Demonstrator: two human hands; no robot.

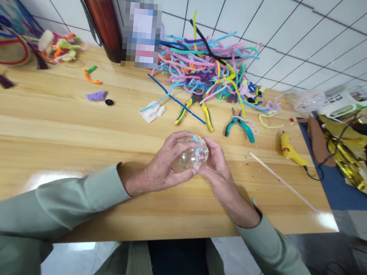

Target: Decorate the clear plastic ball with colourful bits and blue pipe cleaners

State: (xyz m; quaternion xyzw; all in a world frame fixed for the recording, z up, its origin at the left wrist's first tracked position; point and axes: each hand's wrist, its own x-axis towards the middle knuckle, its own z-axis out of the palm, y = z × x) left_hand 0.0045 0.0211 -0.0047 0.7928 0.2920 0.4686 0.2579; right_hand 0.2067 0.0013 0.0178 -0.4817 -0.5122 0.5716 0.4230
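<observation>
Between my two hands, over the front half of the table, is a clear round jar-like container (187,158) with small colourful bits at its right end. My left hand (165,159) wraps round its left side, fingers over the top and thumb below. From the right, my right hand (216,166) grips the end with the colourful bits, its thumb tip close to the left thumb. The fingers hide part of the container, and I cannot make out whether the bits are inside or stuck on the surface.
Beyond the hands lie yellow-green pliers (196,112), teal pliers (240,126) and a large heap of pipe cleaners (205,66). At right are a yellow glue gun (291,151) with its cord and a clear glue stick (282,180). A red thermos (99,19) stands by the tiled wall.
</observation>
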